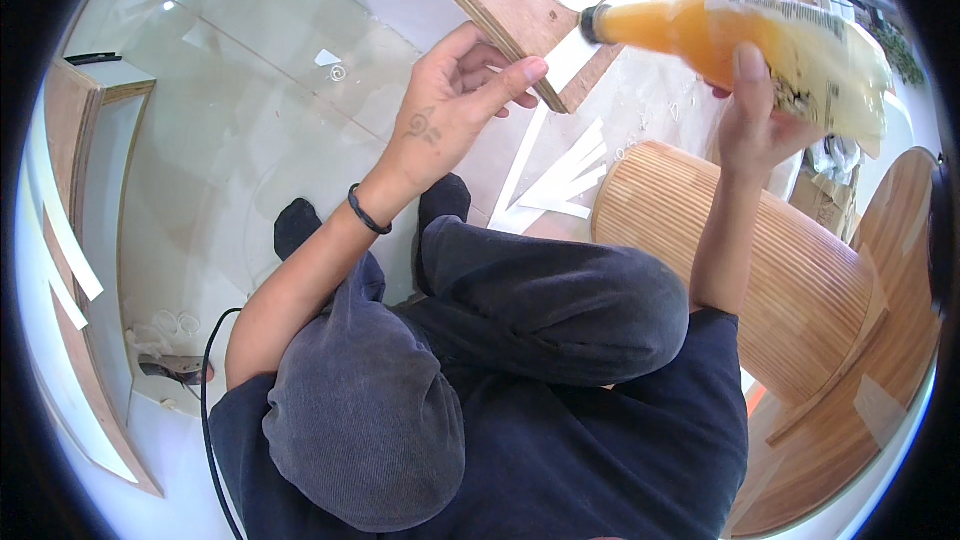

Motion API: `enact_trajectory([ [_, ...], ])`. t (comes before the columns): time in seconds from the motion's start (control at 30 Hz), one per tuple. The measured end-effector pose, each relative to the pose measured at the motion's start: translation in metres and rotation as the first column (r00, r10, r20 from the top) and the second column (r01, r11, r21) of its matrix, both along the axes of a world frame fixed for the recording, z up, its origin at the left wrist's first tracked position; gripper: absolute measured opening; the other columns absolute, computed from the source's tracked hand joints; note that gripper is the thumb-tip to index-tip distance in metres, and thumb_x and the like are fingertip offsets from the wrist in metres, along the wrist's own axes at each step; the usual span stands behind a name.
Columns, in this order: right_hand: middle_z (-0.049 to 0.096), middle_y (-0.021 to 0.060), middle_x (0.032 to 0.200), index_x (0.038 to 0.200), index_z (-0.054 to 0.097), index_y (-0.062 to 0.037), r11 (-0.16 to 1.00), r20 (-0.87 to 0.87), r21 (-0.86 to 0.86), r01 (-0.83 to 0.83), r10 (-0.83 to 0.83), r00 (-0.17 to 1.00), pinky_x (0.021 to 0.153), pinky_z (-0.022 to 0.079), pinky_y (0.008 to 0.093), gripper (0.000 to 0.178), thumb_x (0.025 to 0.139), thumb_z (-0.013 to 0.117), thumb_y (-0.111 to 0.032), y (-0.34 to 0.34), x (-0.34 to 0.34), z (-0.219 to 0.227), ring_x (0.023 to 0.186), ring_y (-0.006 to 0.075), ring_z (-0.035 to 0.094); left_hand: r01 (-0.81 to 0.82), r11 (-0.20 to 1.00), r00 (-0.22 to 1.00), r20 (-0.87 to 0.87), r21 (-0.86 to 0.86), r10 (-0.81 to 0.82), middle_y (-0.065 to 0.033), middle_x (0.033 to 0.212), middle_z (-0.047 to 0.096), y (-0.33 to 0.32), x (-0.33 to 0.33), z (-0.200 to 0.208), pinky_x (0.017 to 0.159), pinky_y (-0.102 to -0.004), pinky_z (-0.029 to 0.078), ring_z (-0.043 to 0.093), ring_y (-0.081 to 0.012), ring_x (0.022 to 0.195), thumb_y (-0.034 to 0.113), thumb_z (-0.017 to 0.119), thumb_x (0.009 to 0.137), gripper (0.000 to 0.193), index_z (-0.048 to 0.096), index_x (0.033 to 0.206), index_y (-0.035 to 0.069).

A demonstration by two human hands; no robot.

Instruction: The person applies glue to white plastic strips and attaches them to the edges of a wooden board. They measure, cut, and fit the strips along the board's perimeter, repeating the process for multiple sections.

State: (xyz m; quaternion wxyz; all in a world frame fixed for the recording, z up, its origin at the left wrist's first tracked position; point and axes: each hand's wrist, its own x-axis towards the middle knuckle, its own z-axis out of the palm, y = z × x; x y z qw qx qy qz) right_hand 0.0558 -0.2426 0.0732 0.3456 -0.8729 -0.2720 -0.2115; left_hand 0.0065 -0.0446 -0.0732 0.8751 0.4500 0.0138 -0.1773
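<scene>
My right hand (760,115) is wrapped round a clear plastic squeeze bottle (680,35) with orange-yellow liquid inside. The bottle lies nearly level, tilted slightly. Its dark tip points left, over the end of a plywood panel (530,15). White strip or surface shows on the panel's face beside the tip; whether they touch I cannot tell. My left hand (470,80) grips the layered edge of the panel close to its lower corner, thumb on the near side and fingers curled behind. The panel's upper part runs out of view.
Several white strips (550,185) lie fanned on the tiled floor beyond my knees. At right stands a ribbed wooden cylinder (730,260) joined to a round wooden board (840,370). A wooden frame (85,240) with white strips is at left. A black cable (207,410) runs beside my left arm.
</scene>
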Motion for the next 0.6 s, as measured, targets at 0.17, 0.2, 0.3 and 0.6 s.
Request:
enact_trajectory([
  [0.17, 0.067, 0.0164, 0.102, 0.119, 0.05, 0.0037, 0.991, -0.018, 0.006, -0.137, 0.137, 0.99, 0.078, 0.061, 0.0346, 0.043, 0.085, 0.071, -0.011, -0.008, -0.002, -0.002, 0.091, 0.0234, 0.07, -0.009, 1.0, 0.999, 0.047, 0.028, 0.008, -0.007, 0.097, 0.07, 0.001, 0.0, 0.003, 0.07, -0.0255, 0.05, 0.068, -0.0144, 0.085, 0.031, 0.071, 0.091, 0.037, 0.061, 0.114, 0.003],
  [0.2, 0.066, 0.0172, 0.103, 0.12, 0.048, 0.0038, 0.992, 0.005, -0.118, -0.052, 0.053, 0.999, 0.079, 0.061, 0.0355, 0.043, 0.085, 0.07, -0.01, -0.01, 0.001, 0.001, 0.092, 0.0244, 0.07, -0.008, 1.0, 0.999, 0.035, 0.026, 0.007, -0.0072, 0.096, 0.07, 0.001, 0.0, 0.003, 0.07, -0.0255, 0.05, 0.068, -0.0143, 0.086, 0.031, 0.071, 0.091, 0.037, 0.061, 0.113, 0.003],
  [0.3, 0.066, 0.0186, 0.106, 0.121, 0.047, 0.0037, 0.945, -0.238, -0.103, 0.31, -0.326, 0.915, 0.081, 0.061, 0.0371, 0.043, 0.086, 0.068, -0.01, -0.016, 0.006, 0.009, 0.097, 0.0261, 0.069, -0.002, 0.999, 1.0, 0.021, 0.037, 0.001, -0.0078, 0.096, 0.07, 0.002, -0.001, 0.005, 0.071, -0.0248, 0.05, 0.068, -0.014, 0.085, 0.031, 0.071, 0.091, 0.038, 0.061, 0.113, 0.002],
  [0.6, 0.065, 0.0236, 0.109, 0.128, 0.04, 0.004, 1.0, -0.06, 0.021, 0.009, -0.008, 0.998, 0.082, 0.06, 0.0422, 0.05, 0.086, 0.065, -0.008, -0.016, -0.01, -0.006, 0.098, 0.0321, 0.068, -0.037, 0.999, 0.998, 0.056, -0.007, 0.037, -0.009, 0.098, 0.069, 0.001, 0.001, 0.005, 0.075, -0.0269, 0.052, 0.064, -0.0128, 0.083, 0.021, 0.07, 0.092, 0.032, 0.061, 0.113, -0.001],
])
